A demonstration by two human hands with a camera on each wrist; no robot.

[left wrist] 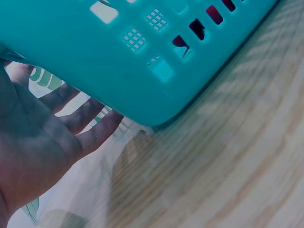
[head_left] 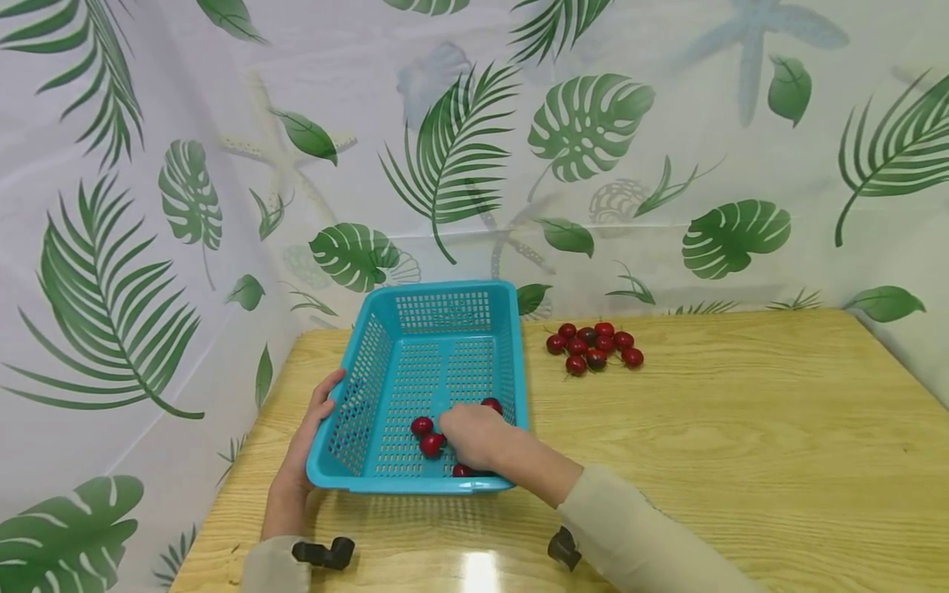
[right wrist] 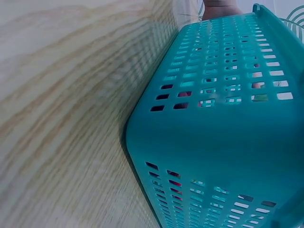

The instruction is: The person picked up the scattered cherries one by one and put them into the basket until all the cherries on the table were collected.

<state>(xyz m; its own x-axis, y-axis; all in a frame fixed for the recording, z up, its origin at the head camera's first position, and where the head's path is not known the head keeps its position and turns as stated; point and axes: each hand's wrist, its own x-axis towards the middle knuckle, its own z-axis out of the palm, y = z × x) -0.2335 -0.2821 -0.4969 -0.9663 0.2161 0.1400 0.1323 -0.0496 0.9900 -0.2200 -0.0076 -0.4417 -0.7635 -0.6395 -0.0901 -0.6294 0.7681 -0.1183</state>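
Observation:
A blue plastic basket (head_left: 437,486) with slotted walls stands on the wooden table. My left hand (head_left: 302,441) lies along the outside of its left wall, fingertips up near the rim. In the left wrist view the fingers of that hand (left wrist: 40,128) stretch out, slightly bent, against the basket wall (left wrist: 95,57). My right hand (head_left: 478,436) reaches over the near right corner down into the basket, with its fingers hidden below the back of the hand. Around it on the basket floor lie several red cherries (head_left: 432,445); I cannot tell whether the fingers hold one.
A cluster of dark red cherries (head_left: 596,346) lies on the table (head_left: 741,445) to the right of the basket. Behind and to the left hangs a white cloth (head_left: 474,231) with green leaf prints. Dark wrist mounts (head_left: 326,553) sit at both cuffs.

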